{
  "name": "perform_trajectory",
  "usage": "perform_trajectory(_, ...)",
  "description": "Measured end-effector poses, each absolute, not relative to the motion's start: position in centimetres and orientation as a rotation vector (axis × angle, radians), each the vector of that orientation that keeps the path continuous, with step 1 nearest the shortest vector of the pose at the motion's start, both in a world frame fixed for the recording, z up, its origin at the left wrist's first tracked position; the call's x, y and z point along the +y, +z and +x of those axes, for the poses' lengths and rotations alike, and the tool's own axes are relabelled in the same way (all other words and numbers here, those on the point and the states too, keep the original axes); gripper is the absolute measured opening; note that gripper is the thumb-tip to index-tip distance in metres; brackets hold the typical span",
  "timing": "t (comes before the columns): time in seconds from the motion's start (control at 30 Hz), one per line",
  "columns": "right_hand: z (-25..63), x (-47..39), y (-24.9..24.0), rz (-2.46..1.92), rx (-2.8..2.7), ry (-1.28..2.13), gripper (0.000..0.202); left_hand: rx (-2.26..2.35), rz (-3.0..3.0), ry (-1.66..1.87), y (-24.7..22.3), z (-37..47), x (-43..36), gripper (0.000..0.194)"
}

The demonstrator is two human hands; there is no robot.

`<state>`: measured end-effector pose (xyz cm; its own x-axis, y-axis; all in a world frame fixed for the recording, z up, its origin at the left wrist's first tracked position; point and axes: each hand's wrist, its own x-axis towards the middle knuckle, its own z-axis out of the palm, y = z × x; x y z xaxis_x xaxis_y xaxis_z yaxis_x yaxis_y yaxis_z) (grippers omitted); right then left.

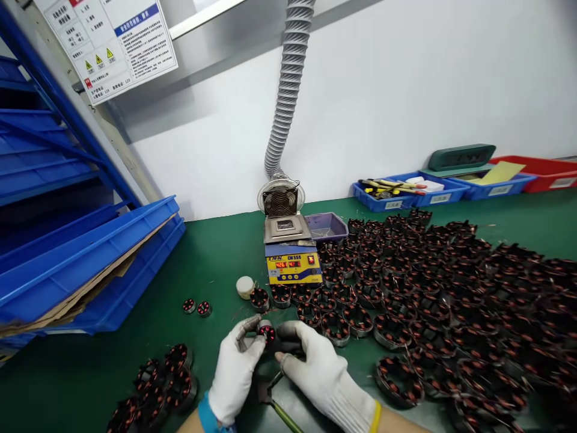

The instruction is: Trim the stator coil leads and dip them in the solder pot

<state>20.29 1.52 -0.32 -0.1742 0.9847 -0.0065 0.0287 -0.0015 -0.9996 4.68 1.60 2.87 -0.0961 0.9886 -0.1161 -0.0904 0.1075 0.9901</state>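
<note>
Both hands wear white gloves. My left hand [238, 367] pinches a small round motor part [266, 331] with a silvery rim and a dark, red-spotted face. My right hand [315, 373] is close beside it, fingers curled over something dark and hidden. Below the hands is a cutter-like tool [286, 417] with a green handle; whether a fingertip touches it is unclear. Two similar small motor parts [189, 305] lie further left. Ring-shaped copper-wound stators [336, 328] stand just beyond my right hand.
A yellow-and-blue solder pot [295, 267] stands ahead under a grey exhaust hose [288, 90]. Many stators [428, 300] cover the right side. More stators [178, 385] sit lower left. Blue bins [135, 264] rise at left; a white round lid [245, 285] sits near the pot.
</note>
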Motion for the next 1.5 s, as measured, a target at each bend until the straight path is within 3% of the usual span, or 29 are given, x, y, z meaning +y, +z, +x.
perform_trajectory(0.1, 20.0, 1.7, -1.1, -1.043, -1.228, 1.411, 0.059, 1.256, 1.089, 1.225, 2.6, 5.0, 1.4, 0.048)
perform_trajectory(0.37, 21.0, 1.4, -0.6, -1.212, -1.273, 1.179, 0.062, 1.352, 1.126, 1.182, 2.7, 5.1, 1.3, 0.045)
perform_trajectory(0.57, 21.1, 1.4, 0.6, -1.046, -1.360, 1.300, 0.042, 1.211, 1.313, 1.116, 2.2, 5.4, 0.7, 0.036)
perform_trajectory(0.8, 21.5, 1.9, -0.3, -1.185, -1.408, 1.040, 0.036, 1.379, 1.377, 0.773, 3.8, 4.2, 1.3, 0.011)
perform_trajectory(0.97, 21.1, 2.1, 0.0, -1.136, -1.211, 1.254, 0.042, 1.333, 1.362, 0.881, 6.3, 2.6, 1.7, 0.018)
perform_trajectory(1.1, 20.8, 1.7, 1.0, -1.059, -1.191, 1.408, 0.039, 1.357, 1.486, 1.073, 5.8, 3.2, 1.7, 0.037)
perform_trajectory(1.2, 20.8, 1.4, 1.1, -1.073, -1.220, 1.422, 0.036, 1.402, 1.622, 0.865, 4.9, 3.8, 1.4, 0.021)
perform_trajectory(1.33, 21.0, 1.6, 0.7, -1.091, -1.140, 1.424, 0.043, 1.310, 1.629, 0.691, 5.9, 3.0, 0.6, 0.022)
perform_trajectory(1.5, 20.9, 1.7, 1.2, -1.102, -1.059, 1.429, 0.049, 1.283, 1.558, 0.760, 7.5, 2.6, 0.5, 0.020)
